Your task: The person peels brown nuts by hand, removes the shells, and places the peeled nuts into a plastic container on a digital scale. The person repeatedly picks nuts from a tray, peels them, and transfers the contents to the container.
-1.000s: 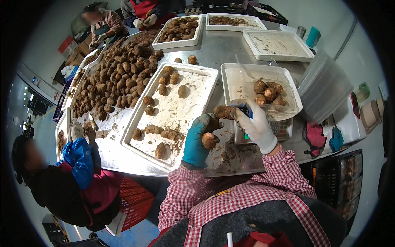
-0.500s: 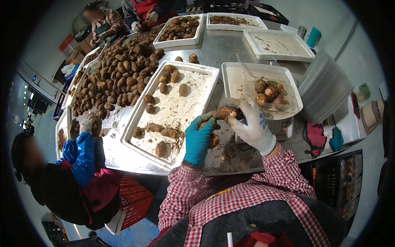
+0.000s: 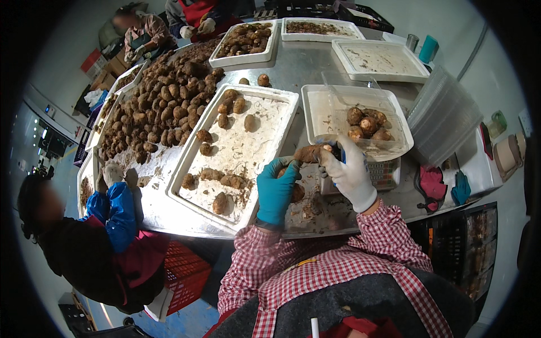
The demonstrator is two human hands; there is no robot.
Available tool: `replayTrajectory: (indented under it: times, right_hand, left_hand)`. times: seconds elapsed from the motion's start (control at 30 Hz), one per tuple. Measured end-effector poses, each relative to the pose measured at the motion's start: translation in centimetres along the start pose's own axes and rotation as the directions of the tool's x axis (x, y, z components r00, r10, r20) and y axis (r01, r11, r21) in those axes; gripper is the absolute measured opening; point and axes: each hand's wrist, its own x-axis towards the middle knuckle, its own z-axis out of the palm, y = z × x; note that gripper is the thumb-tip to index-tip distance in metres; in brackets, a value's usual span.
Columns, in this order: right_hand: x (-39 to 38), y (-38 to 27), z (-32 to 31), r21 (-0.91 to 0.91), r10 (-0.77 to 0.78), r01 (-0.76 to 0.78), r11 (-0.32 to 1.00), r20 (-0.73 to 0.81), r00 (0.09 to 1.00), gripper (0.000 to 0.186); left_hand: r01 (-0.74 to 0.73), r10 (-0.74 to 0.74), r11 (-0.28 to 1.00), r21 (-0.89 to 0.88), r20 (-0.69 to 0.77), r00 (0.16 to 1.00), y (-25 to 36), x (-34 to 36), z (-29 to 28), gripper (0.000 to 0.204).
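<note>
A long brown taro (image 3: 307, 154) with a pale cut end is held over the table between my two gloved hands. My left hand (image 3: 276, 191), in a teal glove, closes on its left end. My right hand (image 3: 352, 174), in a white glove, has its fingers bent around the pale right end. Close beside the left glove shows another taro (image 3: 297, 194); whether it is held or lying on the table I cannot tell. Just beyond my hands, several taros (image 3: 369, 124) lie in a plastic tray (image 3: 318, 107) standing on a scale with a keypad (image 3: 381, 176).
A white foam tray (image 3: 251, 155) with scattered taros lies to the left, beside a large taro heap (image 3: 163, 107). More foam trays (image 3: 380, 59) line the back. Stacked clear containers (image 3: 442, 115) lean at right. A co-worker in blue sleeves (image 3: 119, 217) works at left; others stand behind.
The held taro has shifted slightly and sits more level, its pale end now higher. My right hand has rotated a little around it. At left, the co-worker's gloved hand has moved slightly.
</note>
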Motion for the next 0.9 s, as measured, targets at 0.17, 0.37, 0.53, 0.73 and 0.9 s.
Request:
replayTrajectory:
  times: [0.17, 0.37, 0.53, 0.73, 0.9]
  right_hand:
    - [0.2, -2.2, -1.1, -0.193, 0.046, -0.045, 0.98, 0.001, 0.999, 0.027]
    - [0.5, -2.4, -1.2, -0.401, -0.105, 0.118, 0.909, 0.054, 0.993, 0.031]
    - [0.8, -3.0, -1.2, -0.41, -0.187, 0.213, 0.887, 0.102, 0.977, 0.033]
    - [1.0, -2.9, -0.9, -0.397, -0.245, 0.292, 0.87, 0.167, 0.955, 0.03]
    - [0.9, -2.4, -0.9, -0.424, -0.233, 0.283, 0.861, 0.165, 0.958, 0.028]
  left_hand:
    - [0.058, -0.054, 0.997, -0.049, 0.09, 0.995, 0.8, -0.1, 0.0, 0.029]
    - [0.04, -0.043, 0.999, 0.028, 0.141, 0.989, 1.0, 0.3, -0.2, 0.033]
    - [0.048, -0.055, 0.997, 0.056, 0.13, 0.99, 1.3, -0.1, -0.5, 0.03]
    - [-0.106, 0.092, 0.986, 0.128, 0.117, 0.989, 0.1, 0.1, -0.9, 0.022]
    - [-0.055, 0.037, 0.982, 0.181, 0.102, 0.994, 0.1, 0.7, -1.1, 0.015]
